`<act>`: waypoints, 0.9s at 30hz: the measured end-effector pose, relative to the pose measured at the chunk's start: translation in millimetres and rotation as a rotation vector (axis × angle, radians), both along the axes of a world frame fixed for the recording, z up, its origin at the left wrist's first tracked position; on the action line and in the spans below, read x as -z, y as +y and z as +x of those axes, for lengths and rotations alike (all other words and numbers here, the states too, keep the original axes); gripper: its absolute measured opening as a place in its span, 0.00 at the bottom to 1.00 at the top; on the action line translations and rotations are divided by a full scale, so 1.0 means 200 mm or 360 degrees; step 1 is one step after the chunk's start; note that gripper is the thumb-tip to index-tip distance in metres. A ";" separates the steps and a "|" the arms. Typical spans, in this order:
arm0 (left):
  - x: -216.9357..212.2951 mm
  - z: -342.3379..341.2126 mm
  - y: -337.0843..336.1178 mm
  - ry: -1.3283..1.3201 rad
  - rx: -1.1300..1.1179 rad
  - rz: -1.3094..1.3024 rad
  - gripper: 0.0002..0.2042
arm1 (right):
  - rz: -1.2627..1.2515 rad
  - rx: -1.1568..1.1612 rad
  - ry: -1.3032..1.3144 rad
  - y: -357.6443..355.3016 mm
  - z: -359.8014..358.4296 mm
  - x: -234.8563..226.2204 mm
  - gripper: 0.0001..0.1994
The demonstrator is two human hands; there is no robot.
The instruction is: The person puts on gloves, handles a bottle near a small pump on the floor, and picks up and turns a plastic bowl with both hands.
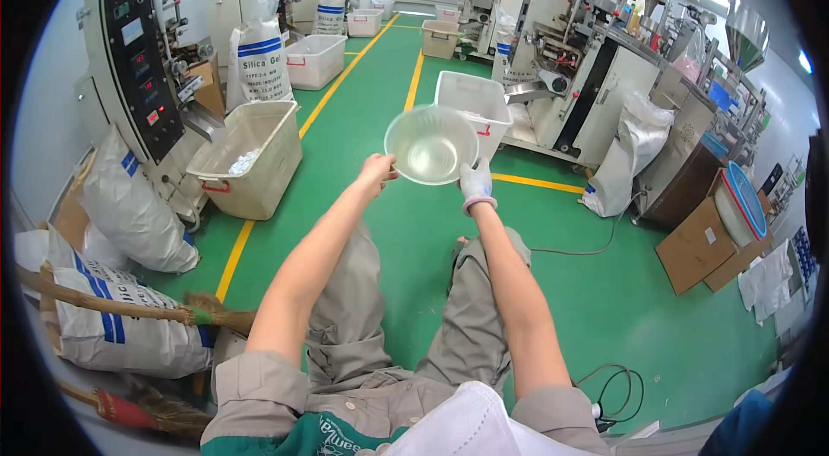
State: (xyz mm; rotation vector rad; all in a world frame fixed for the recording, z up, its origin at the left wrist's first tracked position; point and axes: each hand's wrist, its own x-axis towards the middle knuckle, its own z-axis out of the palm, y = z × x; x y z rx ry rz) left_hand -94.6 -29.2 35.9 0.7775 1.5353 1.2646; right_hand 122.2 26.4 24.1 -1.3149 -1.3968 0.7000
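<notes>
Both hands (377, 171) (476, 184) hold clear bowl (431, 145), mouth facing the person.

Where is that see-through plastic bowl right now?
In the head view the clear bowl sits upper centre, held out over the green floor between the bare left hand and the gloved right hand, just before a white bin.
</notes>
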 end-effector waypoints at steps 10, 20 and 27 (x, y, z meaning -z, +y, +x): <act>0.00 0.05 0.01 0.0016 -0.0101 0.0417 0.18 | 0.0277 -0.0095 0.0494 0.07 0.00 0.03 0.12; 0.00 0.02 -0.02 0.0041 -0.0053 0.0134 0.14 | -0.0372 0.0017 0.0273 -0.03 -0.01 -0.04 0.16; 0.00 -0.01 -0.03 0.0146 0.0034 0.0095 0.11 | -0.0697 -0.0278 0.0395 -0.05 0.00 0.01 0.17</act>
